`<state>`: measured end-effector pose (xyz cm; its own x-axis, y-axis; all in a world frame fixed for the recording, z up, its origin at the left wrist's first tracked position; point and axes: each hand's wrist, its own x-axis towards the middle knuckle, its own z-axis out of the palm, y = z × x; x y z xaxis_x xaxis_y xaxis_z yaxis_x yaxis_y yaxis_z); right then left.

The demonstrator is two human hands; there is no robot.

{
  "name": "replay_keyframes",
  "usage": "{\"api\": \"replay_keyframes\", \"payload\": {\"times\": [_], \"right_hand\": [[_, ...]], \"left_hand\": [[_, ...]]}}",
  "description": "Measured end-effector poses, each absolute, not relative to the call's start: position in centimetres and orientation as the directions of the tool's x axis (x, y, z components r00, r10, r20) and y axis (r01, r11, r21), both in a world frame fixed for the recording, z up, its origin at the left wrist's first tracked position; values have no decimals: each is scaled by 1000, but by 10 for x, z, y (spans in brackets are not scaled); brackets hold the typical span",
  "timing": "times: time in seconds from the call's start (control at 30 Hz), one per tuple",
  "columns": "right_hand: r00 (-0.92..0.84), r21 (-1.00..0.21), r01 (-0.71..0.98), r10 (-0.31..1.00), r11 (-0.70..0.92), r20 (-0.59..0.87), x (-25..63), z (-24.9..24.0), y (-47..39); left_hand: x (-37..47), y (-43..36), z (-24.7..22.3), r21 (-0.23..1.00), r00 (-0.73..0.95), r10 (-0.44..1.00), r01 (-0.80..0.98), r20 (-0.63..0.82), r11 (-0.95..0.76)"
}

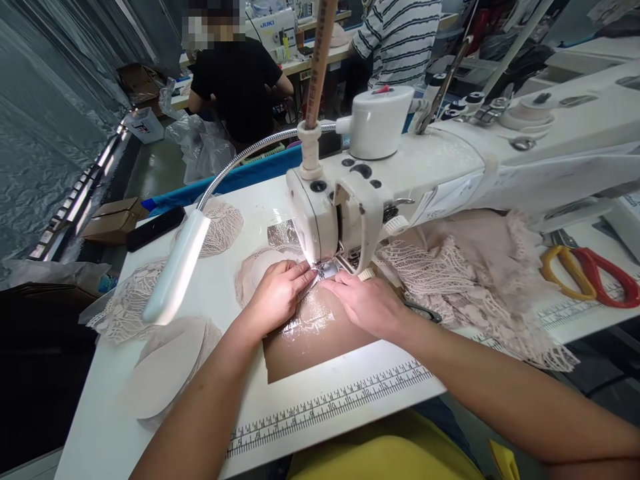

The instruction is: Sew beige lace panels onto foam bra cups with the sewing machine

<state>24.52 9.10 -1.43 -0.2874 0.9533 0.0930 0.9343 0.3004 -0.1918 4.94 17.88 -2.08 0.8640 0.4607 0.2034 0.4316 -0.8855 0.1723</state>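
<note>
Under the sewing machine head [320, 220], a beige lace-edged fabric piece [255, 270] lies left of the needle area. My left hand [283, 293] is closed on its edge, fingertips pressed together close to the presser foot [327, 269]. On the other side, my right hand [367, 303] rests low with its fingers stretched out toward the presser foot. Whatever lies beneath those fingertips is hidden. Both hands are over a brown, tape-covered panel [320, 347] in the white table. A lit lamp [177, 273] on a bendable metal neck stands at the left.
More lace pieces [133, 303] and round beige pads [167, 373] lie left, near a black phone [156, 229]. Beige lace fabric [460, 280] is heaped right, beside scissors with red and yellow handles [593, 275]. A ruler strip [330, 407] runs along the front. Two people sit beyond.
</note>
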Motion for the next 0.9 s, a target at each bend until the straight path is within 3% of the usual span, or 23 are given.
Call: {"api": "replay_keyframes", "payload": {"times": [0.47, 0.67, 0.9], "right_hand": [[-284, -203, 931, 952, 302, 113, 245, -17, 92], [-266, -239, 929, 959, 283, 99, 248, -15, 92], [-253, -333, 902, 961, 276, 111, 252, -18, 91]], "left_hand": [[49, 177, -22, 94, 866, 464, 455, 188, -886], [45, 157, -5, 13, 816, 567, 569, 113, -822], [47, 137, 10, 236, 789, 611, 585, 56, -776]]}}
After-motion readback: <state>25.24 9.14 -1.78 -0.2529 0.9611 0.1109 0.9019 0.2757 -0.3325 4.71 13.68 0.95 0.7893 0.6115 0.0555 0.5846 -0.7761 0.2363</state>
